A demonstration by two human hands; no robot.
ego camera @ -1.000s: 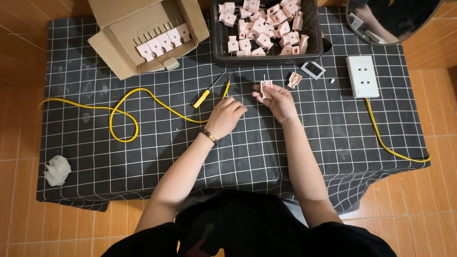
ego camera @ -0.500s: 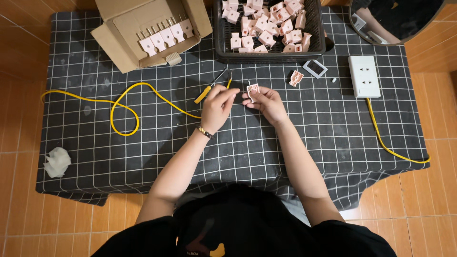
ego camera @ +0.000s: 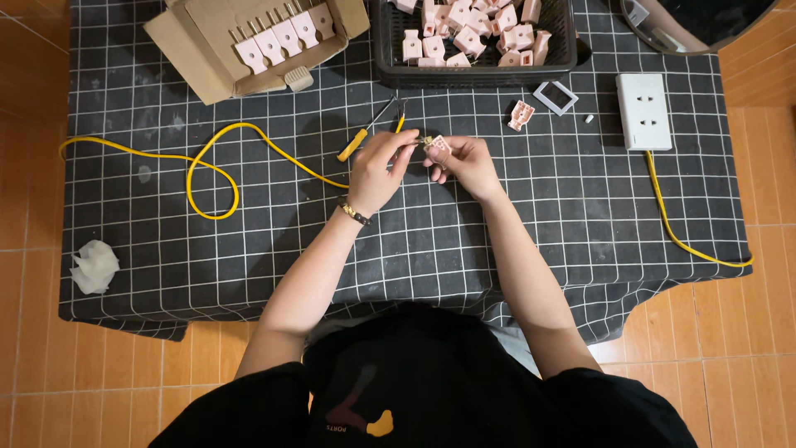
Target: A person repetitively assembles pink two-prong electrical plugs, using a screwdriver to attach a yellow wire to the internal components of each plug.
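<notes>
Pink plastic socket part (ego camera: 439, 144), small and blocky, is held above the middle of the worktop (ego camera: 249, 249), toward its far edge, pinched between both hands. Right hand (ego camera: 464, 162) is closed on the part with fingertips curled around it; left hand (ego camera: 377, 170) is closed at the part's left side, thumb and forefinger pinching at a small metallic piece there, too small to identify. A dark band with gold beads sits on the left wrist. Worktop is covered in a dark cloth with a white grid pattern, slightly creased. Just beyond the left hand lies a yellow-handled screwdriver (ego camera: 358, 143), its thin shaft angled toward the far edge. A yellow cable (ego camera: 211, 166) loops across the left half of the cloth. At the far left corner, an open cardboard box (ego camera: 199, 58) holds a row of pale rectangular parts. At the far edge centre, a black mesh basket (ego camera: 473, 73) is filled with similar pink parts. To its right lie a loose pink part (ego camera: 521, 114), a grey square frame (ego camera: 555, 97) and a white rectangular socket plate (ego camera: 643, 110) with its own yellow cord. A crumpled white tissue (ego camera: 94, 266) rests at the near left edge.
</notes>
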